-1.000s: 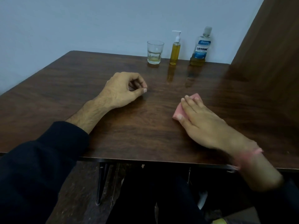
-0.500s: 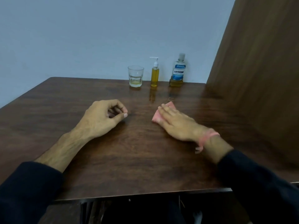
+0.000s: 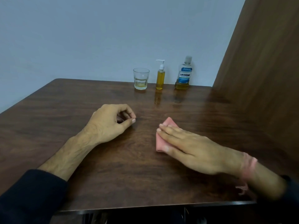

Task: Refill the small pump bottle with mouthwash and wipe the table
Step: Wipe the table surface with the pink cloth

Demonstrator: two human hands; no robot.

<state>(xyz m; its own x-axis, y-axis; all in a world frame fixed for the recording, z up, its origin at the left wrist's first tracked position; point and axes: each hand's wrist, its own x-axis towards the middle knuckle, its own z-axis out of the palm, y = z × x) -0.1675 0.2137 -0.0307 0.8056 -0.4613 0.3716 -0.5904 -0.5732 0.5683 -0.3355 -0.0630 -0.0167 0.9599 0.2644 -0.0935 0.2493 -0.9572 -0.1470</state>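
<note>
A: biggest thing first?
B: dark wood table (image 3: 80, 110), takes most of the view. everything placed off the pump bottle (image 3: 160, 78), which stands upright at the table's far edge by the wall

A: hands?
B: left hand (image 3: 111, 123) rests on the table, nearer the camera than the pump bottle and to its left. fingers curled loosely in, thumb tip near the index, nothing held. right hand (image 3: 191, 146) nearer than the pump bottle and a bit to its right, fingers straight and together, palm pressed flat on a pink cloth (image 3: 161, 139). right hand is a little blurred, pink band at its wrist

A: cloth?
B: folded, flat on the table, mostly under the fingers, edges showing on the left and far side

A: bottles?
B: mouthwash bottle (image 3: 184, 75) just right of the pump bottle, cap on, amber liquid low in it. pump bottle nearly full of amber liquid

A: anything else?
B: glass (image 3: 141, 79) just left of the pump bottle, a little pale liquid at the bottom
</note>
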